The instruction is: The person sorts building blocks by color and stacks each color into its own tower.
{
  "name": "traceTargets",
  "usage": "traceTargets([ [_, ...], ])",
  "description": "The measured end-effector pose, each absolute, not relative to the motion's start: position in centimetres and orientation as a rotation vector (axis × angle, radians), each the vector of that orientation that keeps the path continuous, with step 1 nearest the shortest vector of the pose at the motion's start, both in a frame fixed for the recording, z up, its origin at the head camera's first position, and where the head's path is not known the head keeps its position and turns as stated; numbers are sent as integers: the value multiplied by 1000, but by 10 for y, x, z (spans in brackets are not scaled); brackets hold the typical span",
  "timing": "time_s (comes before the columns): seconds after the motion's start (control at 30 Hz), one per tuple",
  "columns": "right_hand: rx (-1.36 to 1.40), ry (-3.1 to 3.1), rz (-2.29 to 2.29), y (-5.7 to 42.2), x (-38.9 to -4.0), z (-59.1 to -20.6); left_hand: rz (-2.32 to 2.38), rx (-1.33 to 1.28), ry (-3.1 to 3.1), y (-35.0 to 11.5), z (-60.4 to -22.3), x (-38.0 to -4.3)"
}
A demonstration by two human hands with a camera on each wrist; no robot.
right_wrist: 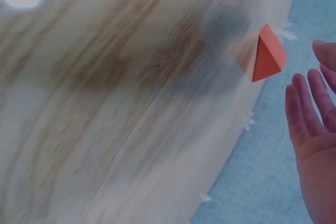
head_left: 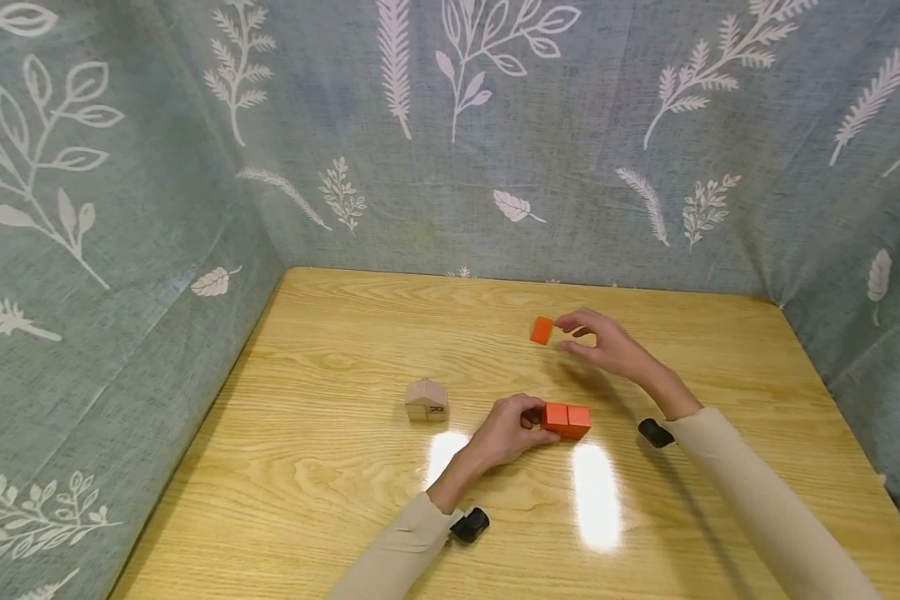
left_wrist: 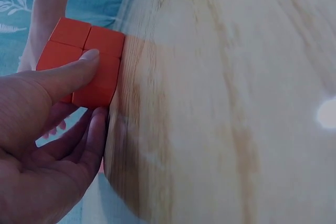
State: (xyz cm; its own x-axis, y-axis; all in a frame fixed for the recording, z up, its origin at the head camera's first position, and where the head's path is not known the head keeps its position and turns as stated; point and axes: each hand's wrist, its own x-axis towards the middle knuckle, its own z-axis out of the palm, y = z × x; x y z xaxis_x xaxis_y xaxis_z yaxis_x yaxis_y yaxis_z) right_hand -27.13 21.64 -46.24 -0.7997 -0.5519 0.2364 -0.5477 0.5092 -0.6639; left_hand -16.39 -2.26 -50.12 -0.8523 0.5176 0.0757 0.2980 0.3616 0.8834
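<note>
Two orange-red cube blocks stand side by side on the wooden table. My left hand grips them from the left, and in the left wrist view its thumb lies across their faces with the fingers beneath. Farther back, a small orange triangular block rests on the table. My right hand hovers just right of it, fingers spread and slightly bent, holding nothing. In the right wrist view that triangular block and the hand are apart.
Left of my left hand stands a small house-shaped stack of plain wooden blocks, with a dark mark on one face. Leaf-patterned grey-green cloth hangs behind the table and along its sides. Black wrist cameras sit at both cuffs.
</note>
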Motion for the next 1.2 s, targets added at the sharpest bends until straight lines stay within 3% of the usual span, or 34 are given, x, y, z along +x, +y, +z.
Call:
traceTargets([
  [1.2,-1045,2698,-935,194,-309,-476,1493,739,2396,-23,-503,-164],
])
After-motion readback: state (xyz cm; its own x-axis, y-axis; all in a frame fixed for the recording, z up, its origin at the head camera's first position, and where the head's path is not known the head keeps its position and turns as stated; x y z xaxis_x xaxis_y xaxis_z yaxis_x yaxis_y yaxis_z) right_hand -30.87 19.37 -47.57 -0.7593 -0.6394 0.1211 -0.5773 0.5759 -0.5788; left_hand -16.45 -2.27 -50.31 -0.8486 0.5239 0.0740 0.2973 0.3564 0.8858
